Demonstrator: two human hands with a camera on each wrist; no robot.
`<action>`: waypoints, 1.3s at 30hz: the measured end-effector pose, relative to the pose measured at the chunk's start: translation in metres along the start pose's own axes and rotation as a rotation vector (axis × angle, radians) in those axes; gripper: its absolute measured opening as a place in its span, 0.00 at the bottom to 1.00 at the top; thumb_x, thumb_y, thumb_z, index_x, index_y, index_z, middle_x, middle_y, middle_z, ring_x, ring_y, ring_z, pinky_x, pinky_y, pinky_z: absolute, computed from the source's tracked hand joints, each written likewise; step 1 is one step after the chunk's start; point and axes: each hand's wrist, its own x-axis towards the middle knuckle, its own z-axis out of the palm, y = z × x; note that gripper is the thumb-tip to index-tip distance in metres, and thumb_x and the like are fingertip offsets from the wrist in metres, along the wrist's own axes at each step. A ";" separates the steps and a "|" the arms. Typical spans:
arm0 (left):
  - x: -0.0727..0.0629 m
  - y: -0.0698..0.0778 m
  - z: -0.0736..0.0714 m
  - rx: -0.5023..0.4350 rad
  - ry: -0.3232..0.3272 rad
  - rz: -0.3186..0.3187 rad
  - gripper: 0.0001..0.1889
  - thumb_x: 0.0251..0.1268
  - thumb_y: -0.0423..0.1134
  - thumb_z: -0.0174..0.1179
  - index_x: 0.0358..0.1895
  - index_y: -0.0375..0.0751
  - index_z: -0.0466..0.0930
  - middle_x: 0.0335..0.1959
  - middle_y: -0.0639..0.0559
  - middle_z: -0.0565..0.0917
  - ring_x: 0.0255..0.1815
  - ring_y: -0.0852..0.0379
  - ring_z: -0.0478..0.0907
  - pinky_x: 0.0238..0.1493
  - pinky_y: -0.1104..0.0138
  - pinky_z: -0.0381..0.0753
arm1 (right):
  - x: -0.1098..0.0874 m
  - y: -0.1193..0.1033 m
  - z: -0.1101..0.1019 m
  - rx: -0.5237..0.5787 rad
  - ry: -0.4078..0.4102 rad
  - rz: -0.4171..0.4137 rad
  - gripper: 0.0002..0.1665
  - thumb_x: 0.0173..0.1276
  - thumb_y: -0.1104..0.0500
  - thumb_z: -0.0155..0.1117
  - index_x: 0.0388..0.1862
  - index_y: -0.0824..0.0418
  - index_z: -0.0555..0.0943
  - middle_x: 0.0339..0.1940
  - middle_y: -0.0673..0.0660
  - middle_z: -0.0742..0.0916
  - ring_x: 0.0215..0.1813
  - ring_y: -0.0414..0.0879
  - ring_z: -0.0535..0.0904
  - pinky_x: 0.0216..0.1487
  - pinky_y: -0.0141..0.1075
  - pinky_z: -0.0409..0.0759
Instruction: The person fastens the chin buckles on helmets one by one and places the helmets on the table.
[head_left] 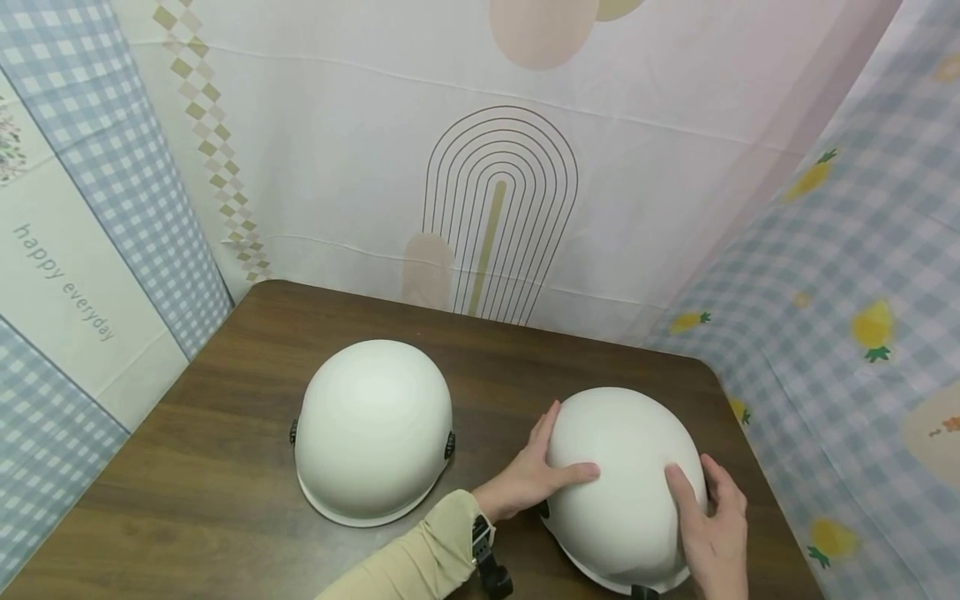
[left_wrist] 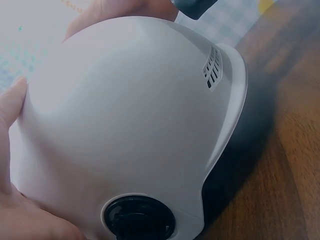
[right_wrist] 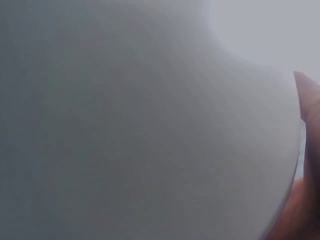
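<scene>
A white helmet (head_left: 618, 492) with a smooth dome is at the right of the brown table, between both hands. My left hand (head_left: 525, 479) grips its left side, thumb on the shell and fingers along the far edge. On the opposite side my right hand (head_left: 712, 521) holds the dome with thumb in front and fingers around the side. The left wrist view shows a slotted vent (left_wrist: 212, 69) near the brim and a black round knob (left_wrist: 139, 217) on the helmet's side. Blurred white shell fills most of the right wrist view, with part of a hand (right_wrist: 311, 130) at its right edge.
A second white helmet (head_left: 375, 433) with black side knobs sits on the table (head_left: 225, 467) to the left. Behind the table hangs a pale printed cloth (head_left: 337, 167). Checked cloths line the left and right sides. The left wrist wears a black strapped device (head_left: 487, 554).
</scene>
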 end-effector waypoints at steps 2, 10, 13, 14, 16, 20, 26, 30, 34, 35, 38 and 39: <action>0.000 0.000 0.000 -0.007 -0.001 -0.006 0.54 0.53 0.61 0.68 0.75 0.78 0.36 0.79 0.53 0.40 0.73 0.38 0.53 0.56 0.45 0.71 | -0.001 0.000 0.000 -0.001 0.004 -0.003 0.50 0.67 0.33 0.57 0.78 0.58 0.56 0.75 0.67 0.56 0.70 0.64 0.60 0.59 0.68 0.62; 0.000 0.000 0.000 -0.027 -0.010 -0.006 0.54 0.52 0.62 0.68 0.75 0.78 0.36 0.79 0.54 0.40 0.73 0.41 0.52 0.58 0.46 0.69 | -0.003 -0.001 -0.002 0.006 0.030 -0.019 0.49 0.66 0.35 0.59 0.77 0.57 0.58 0.75 0.65 0.57 0.70 0.62 0.61 0.61 0.67 0.61; 0.001 -0.001 0.000 -0.044 -0.011 -0.013 0.53 0.53 0.62 0.68 0.75 0.78 0.37 0.79 0.54 0.41 0.73 0.42 0.52 0.58 0.46 0.69 | -0.003 -0.001 -0.003 0.004 0.033 -0.030 0.49 0.66 0.35 0.60 0.77 0.58 0.58 0.75 0.65 0.57 0.70 0.63 0.60 0.61 0.66 0.61; 0.001 -0.001 0.000 -0.050 -0.011 -0.014 0.53 0.53 0.62 0.68 0.75 0.78 0.37 0.79 0.54 0.41 0.73 0.42 0.52 0.58 0.47 0.69 | -0.003 -0.002 -0.004 0.002 0.033 -0.033 0.49 0.66 0.35 0.60 0.77 0.58 0.58 0.75 0.65 0.57 0.70 0.63 0.60 0.61 0.66 0.61; 0.001 -0.002 0.000 -0.063 -0.011 -0.017 0.53 0.53 0.61 0.68 0.75 0.78 0.37 0.78 0.53 0.42 0.73 0.43 0.54 0.58 0.47 0.69 | -0.003 -0.002 -0.005 0.007 0.032 -0.040 0.48 0.66 0.36 0.60 0.77 0.58 0.58 0.76 0.64 0.56 0.71 0.63 0.60 0.62 0.66 0.61; 0.001 -0.002 0.000 -0.077 -0.013 -0.014 0.53 0.54 0.60 0.68 0.76 0.75 0.37 0.78 0.52 0.44 0.72 0.44 0.55 0.59 0.47 0.69 | -0.003 -0.004 -0.007 0.011 0.029 -0.056 0.47 0.66 0.37 0.61 0.77 0.56 0.59 0.78 0.61 0.53 0.72 0.63 0.57 0.60 0.69 0.60; 0.001 0.000 -0.001 -0.075 -0.024 -0.011 0.53 0.56 0.60 0.67 0.77 0.72 0.37 0.78 0.50 0.46 0.72 0.44 0.56 0.60 0.47 0.68 | -0.003 -0.006 -0.009 0.002 0.035 -0.073 0.46 0.66 0.37 0.61 0.77 0.55 0.60 0.79 0.59 0.52 0.72 0.62 0.57 0.60 0.69 0.59; 0.002 0.001 -0.002 -0.084 -0.037 -0.010 0.53 0.56 0.59 0.67 0.77 0.72 0.36 0.78 0.50 0.46 0.72 0.45 0.57 0.61 0.48 0.68 | -0.003 -0.008 -0.011 -0.012 0.032 -0.089 0.46 0.66 0.38 0.61 0.77 0.55 0.59 0.79 0.59 0.51 0.73 0.63 0.56 0.62 0.69 0.57; 0.002 0.000 -0.001 -0.091 -0.045 -0.012 0.52 0.57 0.59 0.67 0.77 0.71 0.36 0.77 0.50 0.48 0.72 0.46 0.57 0.62 0.48 0.66 | -0.002 -0.012 -0.014 -0.025 0.032 -0.088 0.47 0.66 0.37 0.61 0.77 0.54 0.58 0.79 0.59 0.49 0.74 0.64 0.54 0.61 0.70 0.56; 0.002 0.000 -0.001 -0.094 -0.046 -0.012 0.52 0.57 0.59 0.66 0.77 0.71 0.36 0.77 0.50 0.48 0.72 0.46 0.57 0.62 0.49 0.66 | -0.002 -0.012 -0.014 -0.028 0.034 -0.084 0.47 0.66 0.37 0.62 0.77 0.55 0.58 0.79 0.59 0.49 0.74 0.64 0.54 0.61 0.70 0.56; 0.001 0.000 0.000 -0.103 -0.052 -0.017 0.52 0.58 0.58 0.66 0.77 0.70 0.36 0.77 0.50 0.48 0.72 0.47 0.57 0.63 0.49 0.65 | -0.002 -0.013 -0.015 -0.030 0.038 -0.075 0.48 0.66 0.37 0.62 0.77 0.55 0.58 0.79 0.59 0.49 0.74 0.64 0.53 0.61 0.71 0.56; 0.001 0.000 0.000 -0.106 -0.053 -0.018 0.52 0.58 0.58 0.66 0.77 0.70 0.36 0.77 0.50 0.48 0.72 0.47 0.56 0.64 0.49 0.64 | -0.002 -0.013 -0.015 -0.029 0.039 -0.072 0.48 0.66 0.37 0.62 0.77 0.55 0.58 0.79 0.59 0.49 0.74 0.64 0.53 0.61 0.71 0.56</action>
